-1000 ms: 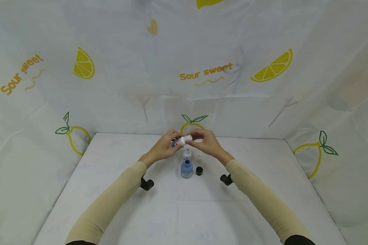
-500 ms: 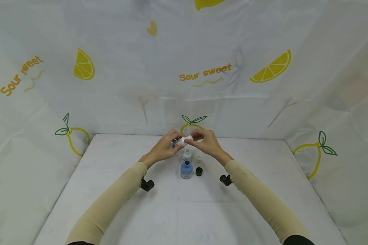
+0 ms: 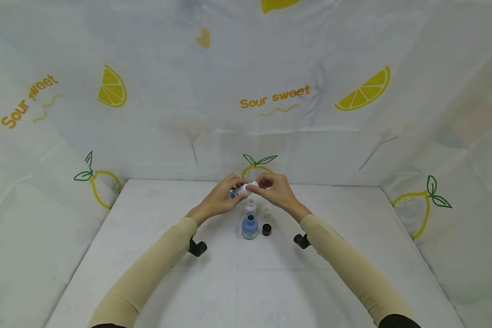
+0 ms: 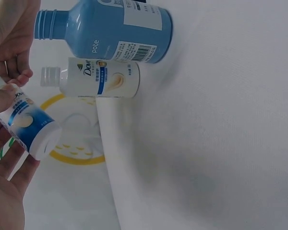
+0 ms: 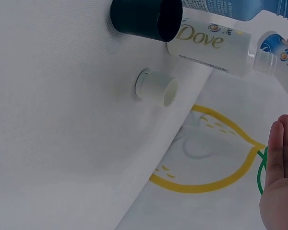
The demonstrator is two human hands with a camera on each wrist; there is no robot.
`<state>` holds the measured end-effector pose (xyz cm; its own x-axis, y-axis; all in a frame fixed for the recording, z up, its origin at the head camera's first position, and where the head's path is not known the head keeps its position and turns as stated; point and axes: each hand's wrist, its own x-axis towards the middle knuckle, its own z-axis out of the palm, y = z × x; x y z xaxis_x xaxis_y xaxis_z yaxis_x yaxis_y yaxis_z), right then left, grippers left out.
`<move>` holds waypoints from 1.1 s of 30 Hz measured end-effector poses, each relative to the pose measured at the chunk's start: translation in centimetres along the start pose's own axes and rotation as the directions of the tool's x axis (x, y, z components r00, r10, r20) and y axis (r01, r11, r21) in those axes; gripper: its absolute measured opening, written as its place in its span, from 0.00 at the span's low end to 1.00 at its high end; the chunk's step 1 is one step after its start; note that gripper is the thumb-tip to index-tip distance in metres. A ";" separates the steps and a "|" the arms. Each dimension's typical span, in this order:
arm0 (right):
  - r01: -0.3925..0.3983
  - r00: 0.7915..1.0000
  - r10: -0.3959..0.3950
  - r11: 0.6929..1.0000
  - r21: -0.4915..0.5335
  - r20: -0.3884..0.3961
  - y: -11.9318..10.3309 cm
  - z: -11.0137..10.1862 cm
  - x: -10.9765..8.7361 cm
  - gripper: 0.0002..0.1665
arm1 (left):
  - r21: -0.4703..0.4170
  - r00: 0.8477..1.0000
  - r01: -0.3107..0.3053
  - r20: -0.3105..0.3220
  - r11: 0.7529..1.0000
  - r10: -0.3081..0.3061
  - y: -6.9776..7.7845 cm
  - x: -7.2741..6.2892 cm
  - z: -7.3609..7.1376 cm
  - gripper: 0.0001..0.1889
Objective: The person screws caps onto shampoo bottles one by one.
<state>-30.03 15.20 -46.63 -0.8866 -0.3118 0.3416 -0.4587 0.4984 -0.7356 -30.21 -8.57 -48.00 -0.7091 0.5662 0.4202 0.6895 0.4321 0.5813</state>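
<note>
Our left hand (image 3: 220, 196) grips the white-and-blue bottle (image 4: 28, 119), long axis slanting. Its cap (image 3: 254, 183) points up-right, pinched by our right hand (image 3: 276, 190).

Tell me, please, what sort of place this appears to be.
It looks like a curtained-off work booth, perhaps for recording: lemon-printed sheeting lines the back and both sides, a white table fills the middle, and an uncapped blue bottle stands on it.

free: table (image 3: 238, 291) front | blocked: blue bottle (image 3: 249, 229), upright white bottle (image 3: 250, 209), black cap (image 3: 266, 229)
</note>
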 end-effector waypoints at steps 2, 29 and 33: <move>-0.005 1.000 0.005 1.000 -0.007 -0.001 0.0 0.0 -0.1 0.13 | 0.001 1.000 -0.004 0.000 1.000 0.004 0.1 0.0 0.0 0.19; 0.079 0.976 -0.146 0.931 0.358 0.164 1.1 -1.7 0.2 0.25 | -0.027 0.999 0.028 0.020 0.999 -0.027 0.1 0.2 0.0 0.20; 0.094 0.966 -0.177 0.919 0.382 0.189 1.0 -1.8 0.2 0.24 | -0.028 1.000 0.025 0.019 0.999 -0.024 0.2 0.3 0.0 0.20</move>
<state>-30.81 17.14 -46.25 -0.7639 -0.5421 0.3501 -0.4825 0.1195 -0.8677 -30.29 -8.38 -47.77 -0.7225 0.5689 0.3928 0.6676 0.4264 0.6104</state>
